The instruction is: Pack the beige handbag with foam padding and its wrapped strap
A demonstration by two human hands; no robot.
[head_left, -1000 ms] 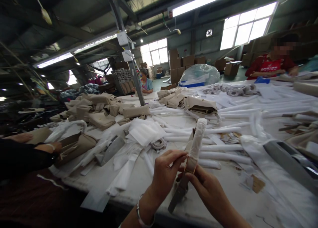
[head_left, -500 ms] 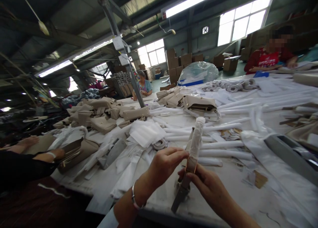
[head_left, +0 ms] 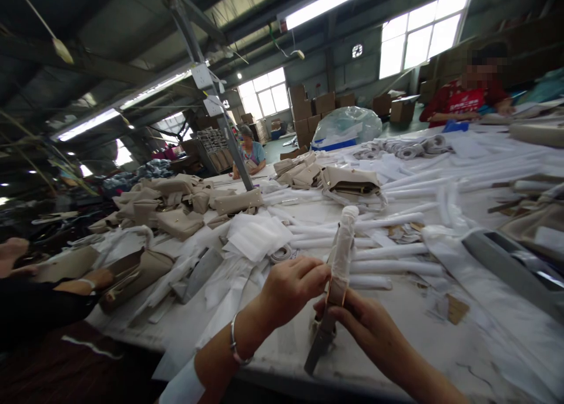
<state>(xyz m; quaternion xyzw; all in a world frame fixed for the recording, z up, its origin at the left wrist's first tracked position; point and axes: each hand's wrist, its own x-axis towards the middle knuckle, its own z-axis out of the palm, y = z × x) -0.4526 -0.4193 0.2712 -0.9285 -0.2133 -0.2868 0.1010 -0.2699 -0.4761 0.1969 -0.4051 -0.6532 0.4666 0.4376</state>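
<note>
A bag strap [head_left: 337,283], its upper part wrapped in white film [head_left: 346,239], stands up between my hands above the table. A copper-coloured metal edge shows near its middle, and a grey flat end hangs below. My right hand [head_left: 368,322] grips it from the right side, thumb in front, just under the wrapping. From the left, my left hand [head_left: 293,289] pinches the strap at the wrapping's lower edge; its fingertips are partly hidden. A silver bangle [head_left: 235,339] is on my left wrist.
Beige bags [head_left: 176,204] are heaped at the back left, and another bag [head_left: 350,184] lies ahead. White foam tubes [head_left: 396,266] cover the right side near a grey tape dispenser [head_left: 511,263]. At left, a co-worker's hand [head_left: 103,278] touches a bag. Two people sit beyond.
My left fingers have curled in more tightly at the strap. The co-worker's other hand at far left has moved left and up. The view has shifted slightly.
</note>
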